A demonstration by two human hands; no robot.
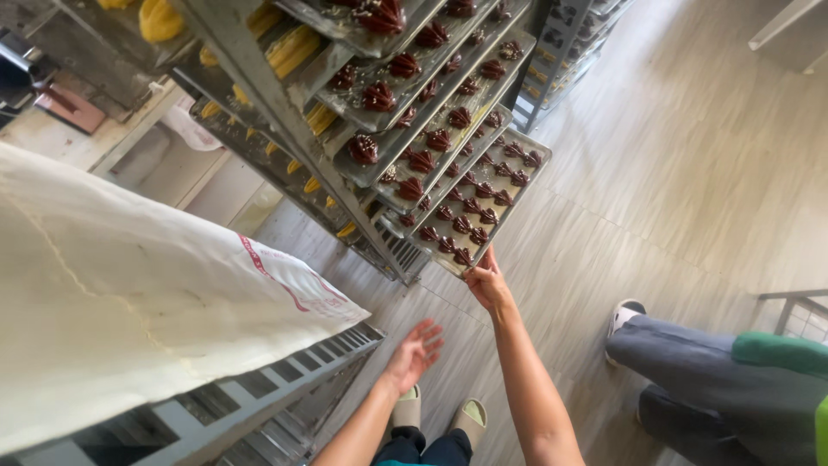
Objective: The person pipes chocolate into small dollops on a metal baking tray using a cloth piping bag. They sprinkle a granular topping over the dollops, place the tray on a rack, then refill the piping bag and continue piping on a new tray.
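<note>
Metal tray (509,185) of chocolate-topped pastries (470,211) sits low in the rack (259,95), its corner pinched by the right hand (488,283). The left hand (416,349) hangs spread and empty below. Held by one corner only, the tray could tip and shed pastries toward the floor (690,173), and a nearby person's legs (690,362) crowd the space.

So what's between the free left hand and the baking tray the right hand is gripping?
In the head view, only bare grey floor lies between the open left hand and the baking tray of chocolate swirls; the right hand grips its corner.
</note>
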